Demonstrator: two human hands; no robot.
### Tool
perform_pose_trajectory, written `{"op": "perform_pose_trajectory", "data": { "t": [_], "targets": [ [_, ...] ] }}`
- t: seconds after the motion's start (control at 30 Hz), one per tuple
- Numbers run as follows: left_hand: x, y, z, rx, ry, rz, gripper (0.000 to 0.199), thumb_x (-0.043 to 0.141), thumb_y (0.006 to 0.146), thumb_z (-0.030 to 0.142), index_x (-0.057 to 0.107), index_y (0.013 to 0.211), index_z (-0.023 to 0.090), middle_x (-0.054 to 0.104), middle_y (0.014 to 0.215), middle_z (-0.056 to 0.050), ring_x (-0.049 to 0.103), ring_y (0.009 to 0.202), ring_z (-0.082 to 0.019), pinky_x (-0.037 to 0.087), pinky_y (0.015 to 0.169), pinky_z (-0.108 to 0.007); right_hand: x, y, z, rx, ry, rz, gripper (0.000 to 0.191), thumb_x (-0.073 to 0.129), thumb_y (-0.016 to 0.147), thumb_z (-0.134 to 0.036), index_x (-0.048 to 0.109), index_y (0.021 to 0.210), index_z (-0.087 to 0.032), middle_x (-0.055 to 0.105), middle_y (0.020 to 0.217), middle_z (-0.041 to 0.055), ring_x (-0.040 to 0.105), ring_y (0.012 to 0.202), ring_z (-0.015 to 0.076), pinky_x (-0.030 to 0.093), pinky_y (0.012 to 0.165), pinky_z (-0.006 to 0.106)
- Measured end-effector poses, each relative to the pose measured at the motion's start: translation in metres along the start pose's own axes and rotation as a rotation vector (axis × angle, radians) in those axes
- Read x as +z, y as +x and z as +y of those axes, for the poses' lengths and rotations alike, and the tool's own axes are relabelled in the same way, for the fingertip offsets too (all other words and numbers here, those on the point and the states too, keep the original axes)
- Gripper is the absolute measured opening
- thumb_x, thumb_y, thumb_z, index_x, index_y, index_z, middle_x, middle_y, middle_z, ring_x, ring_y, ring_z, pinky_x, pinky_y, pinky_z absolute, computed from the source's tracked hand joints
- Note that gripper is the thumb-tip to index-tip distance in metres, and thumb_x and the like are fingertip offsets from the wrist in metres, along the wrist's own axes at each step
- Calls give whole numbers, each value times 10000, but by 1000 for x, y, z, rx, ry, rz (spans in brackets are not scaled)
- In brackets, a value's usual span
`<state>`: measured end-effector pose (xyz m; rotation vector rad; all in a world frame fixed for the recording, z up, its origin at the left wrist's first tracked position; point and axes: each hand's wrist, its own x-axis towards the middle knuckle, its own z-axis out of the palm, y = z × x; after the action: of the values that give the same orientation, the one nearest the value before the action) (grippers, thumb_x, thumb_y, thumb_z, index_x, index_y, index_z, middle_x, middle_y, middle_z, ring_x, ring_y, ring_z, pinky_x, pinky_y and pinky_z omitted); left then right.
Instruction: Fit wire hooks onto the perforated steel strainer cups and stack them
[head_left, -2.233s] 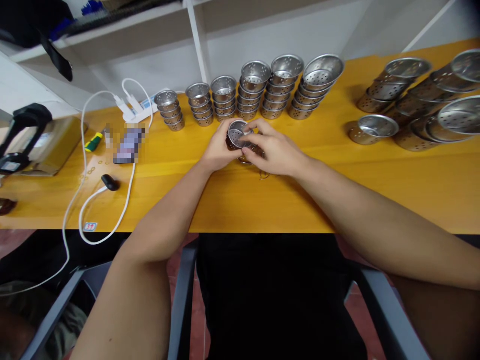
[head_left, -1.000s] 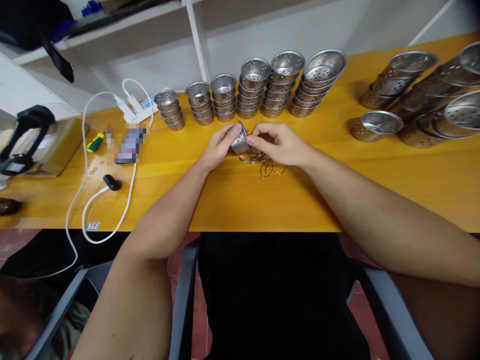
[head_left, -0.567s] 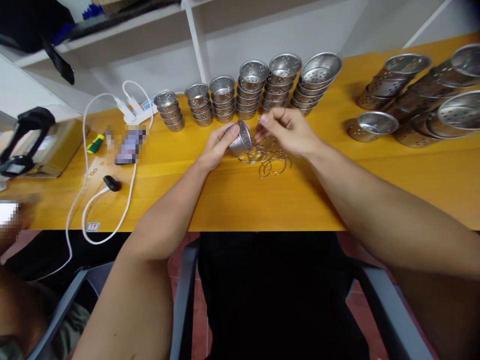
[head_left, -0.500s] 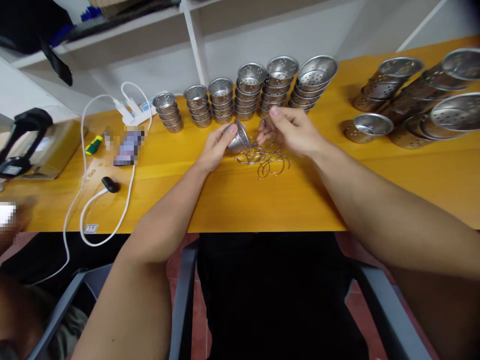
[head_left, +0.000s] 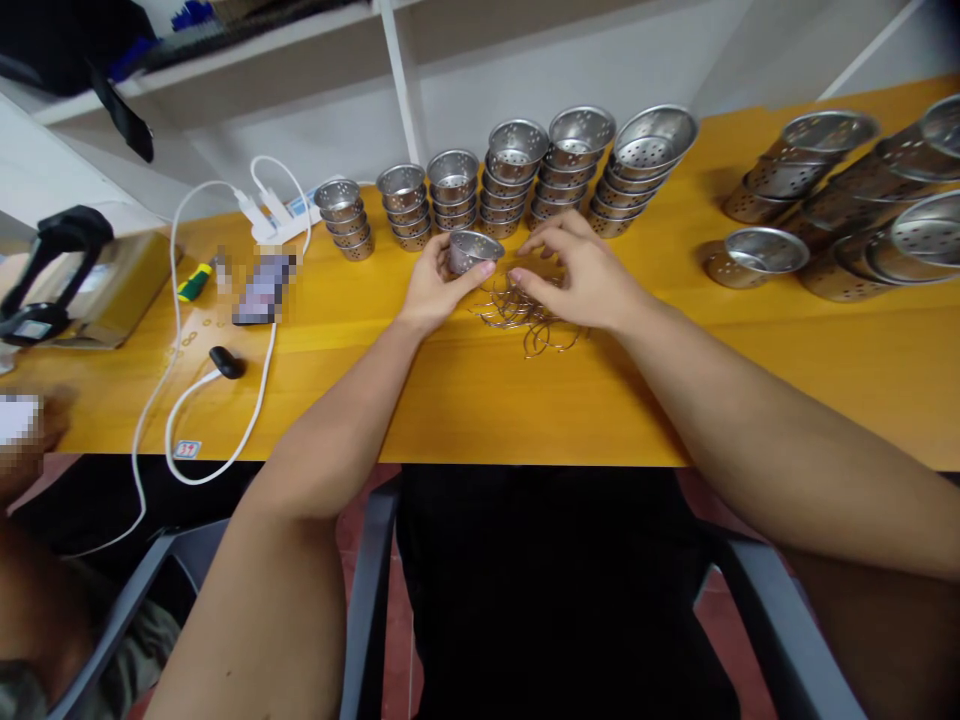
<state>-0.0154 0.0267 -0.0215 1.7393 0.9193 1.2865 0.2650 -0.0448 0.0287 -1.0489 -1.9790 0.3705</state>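
Note:
My left hand (head_left: 437, 288) is closed around a small perforated metal cup (head_left: 474, 252), its mouth tipped upward. Just right of it, my right hand (head_left: 574, 268) has its fingers apart, with nothing visible between them. Under and beside the right hand lies a loose pile of thin curved wire pieces (head_left: 536, 322) on the yellow table (head_left: 480, 400). Behind both hands stand several stacks of perforated cups, such as a left-hand stack (head_left: 349, 225) and a wide one (head_left: 646, 165). The right fingertips are near the held cup, apart from it.
To the right are more cup stacks (head_left: 795, 165) and a single cup (head_left: 757, 258). On the left lie a phone (head_left: 264, 290), a green-yellow screwdriver (head_left: 195, 283), a black mouse-like object (head_left: 226, 362), white cables and a power strip (head_left: 285, 218). Another person's arm (head_left: 30, 600) shows at far left.
The cup in my left hand has turned from tilted sideways to mouth up. My right hand has gone from pinched fingers to spread ones, lower and over the wires.

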Motion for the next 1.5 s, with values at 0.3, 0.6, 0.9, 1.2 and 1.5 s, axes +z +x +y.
{"op": "perform_pose_trajectory", "data": {
  "t": [0.3, 0.6, 0.9, 1.2, 1.5],
  "targets": [
    [7, -10, 6, 153, 93, -150, 1149, 1051, 841, 965, 626, 1662, 282, 792, 1573, -186, 862, 1438, -411, 726, 1269, -656, -4, 36, -19, -61, 65, -170, 828, 1055, 954, -800, 863, 1578, -291, 850, 1506, 192, 819, 1407, 497, 684, 1262, 757],
    [10, -11, 21, 111, 176, -67, 1155, 984, 997, 882, 456, 1919, 429, 618, 1848, -191, 798, 1440, -364, 757, 1050, -515, -58, 152, -84, -140, -344, -269, 585, 1080, 1004, -581, 925, 1392, -172, 850, 1221, 103, 859, 1231, 402, 704, 1233, 657],
    [5, -12, -11, 87, 128, -74, 910, 977, 999, 756, 623, 1725, 337, 640, 1849, -195, 793, 1315, -329, 736, 922, -463, -15, 251, -63, -52, -757, -332, 755, 911, 1098, -753, 943, 1078, 0, 411, 484, -125, 601, 530, 54, 324, 636, 177],
    [6, -15, 1, 32, 152, -96, 720, 984, 1023, 605, 689, 1609, 308, 688, 1801, -153, 788, 1308, -281, 705, 900, -380, -2, 268, -31, -90, -791, -464, 629, 1086, 971, -636, 979, 1160, -46, 352, 375, -196, 334, 243, 52, 274, 480, 178],
    [6, -21, 10, 26, 154, -84, 636, 926, 1108, 546, 647, 1618, 288, 706, 1719, -158, 803, 1282, -253, 704, 897, -338, -25, 189, -78, -40, -503, -130, 781, 1034, 1092, -265, 745, 1771, -7, 691, 1801, 350, 760, 1652, 475, 572, 1444, 659]
  ]
}}
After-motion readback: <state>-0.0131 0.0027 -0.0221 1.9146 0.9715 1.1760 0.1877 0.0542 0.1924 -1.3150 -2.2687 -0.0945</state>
